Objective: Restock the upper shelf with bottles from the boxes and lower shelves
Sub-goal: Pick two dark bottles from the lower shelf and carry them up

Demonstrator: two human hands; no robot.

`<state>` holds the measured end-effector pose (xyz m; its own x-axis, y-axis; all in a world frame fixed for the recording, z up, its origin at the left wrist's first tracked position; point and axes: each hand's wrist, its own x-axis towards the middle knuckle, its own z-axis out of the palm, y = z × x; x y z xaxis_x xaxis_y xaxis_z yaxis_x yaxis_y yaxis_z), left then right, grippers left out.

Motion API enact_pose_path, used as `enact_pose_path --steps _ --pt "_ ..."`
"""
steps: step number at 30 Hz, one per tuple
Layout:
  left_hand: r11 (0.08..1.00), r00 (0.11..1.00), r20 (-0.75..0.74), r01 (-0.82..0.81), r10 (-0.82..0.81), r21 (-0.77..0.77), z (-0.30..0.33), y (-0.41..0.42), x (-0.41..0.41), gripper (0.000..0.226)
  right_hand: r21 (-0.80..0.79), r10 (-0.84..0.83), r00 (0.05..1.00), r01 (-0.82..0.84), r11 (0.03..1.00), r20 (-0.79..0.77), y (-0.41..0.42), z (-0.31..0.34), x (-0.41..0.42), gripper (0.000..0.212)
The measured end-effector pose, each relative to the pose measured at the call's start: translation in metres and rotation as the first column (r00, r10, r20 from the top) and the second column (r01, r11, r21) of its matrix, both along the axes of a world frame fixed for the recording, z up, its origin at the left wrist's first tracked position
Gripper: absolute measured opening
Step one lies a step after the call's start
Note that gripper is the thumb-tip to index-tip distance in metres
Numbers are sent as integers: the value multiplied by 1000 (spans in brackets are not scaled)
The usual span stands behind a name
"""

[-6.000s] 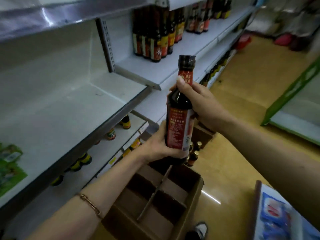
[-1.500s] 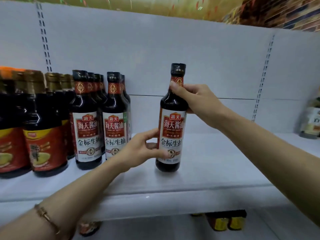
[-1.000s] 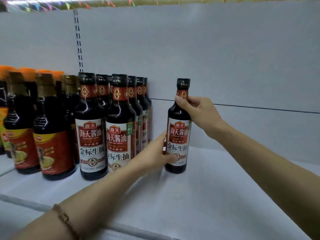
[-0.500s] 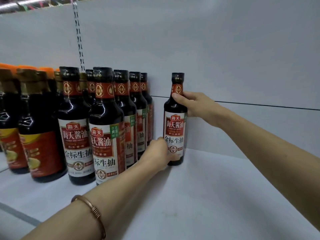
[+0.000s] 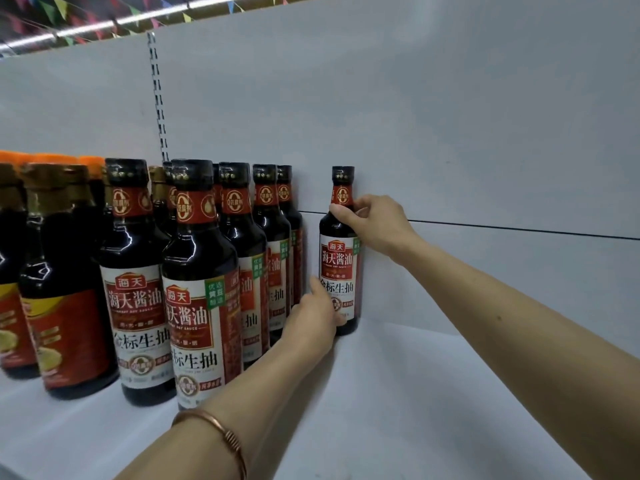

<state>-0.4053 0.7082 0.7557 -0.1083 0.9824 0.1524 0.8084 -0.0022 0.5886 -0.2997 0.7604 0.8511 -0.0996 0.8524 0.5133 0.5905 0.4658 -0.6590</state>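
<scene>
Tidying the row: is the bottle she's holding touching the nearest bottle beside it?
Apart. The head view shows a strip of white back panel between the held bottle and the nearest bottle of the row.

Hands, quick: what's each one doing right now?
Left hand: holds the bottle low down, fingers round its base.
Right hand: grips the bottle's neck.

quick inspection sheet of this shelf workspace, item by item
surface: white upper shelf, bare to the right
job's things: held soy sauce bottle upright at the back panel; row of matching bottles to its left, a gap between
clutter: orange-labelled bottles far left
grippers: right hand pinches the bottle's neck; left hand on its lower label
cables: nothing seen
surroundings: white back panel; coloured bunting overhead
</scene>
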Motion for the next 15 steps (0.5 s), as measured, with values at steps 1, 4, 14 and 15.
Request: enact_pose_path --steps 1,4,14,15 --pt "1000 1000 -8 1 -1 3 0 2 0 51 3 -6 1000 6 1000 12 1 1 -1 47" --pt "1000 999 -39 -4 5 12 0 6 -1 49 26 -40 998 38 999 54 4 2 -3 45" --pt "1000 998 -64 -2 4 24 -1 7 -2 49 133 -191 977 177 975 96 -3 -7 -14 44" --pt "1000 998 -57 -4 5 20 -1 6 -1 50 137 -212 972 197 971 101 -6 -8 -15 44"
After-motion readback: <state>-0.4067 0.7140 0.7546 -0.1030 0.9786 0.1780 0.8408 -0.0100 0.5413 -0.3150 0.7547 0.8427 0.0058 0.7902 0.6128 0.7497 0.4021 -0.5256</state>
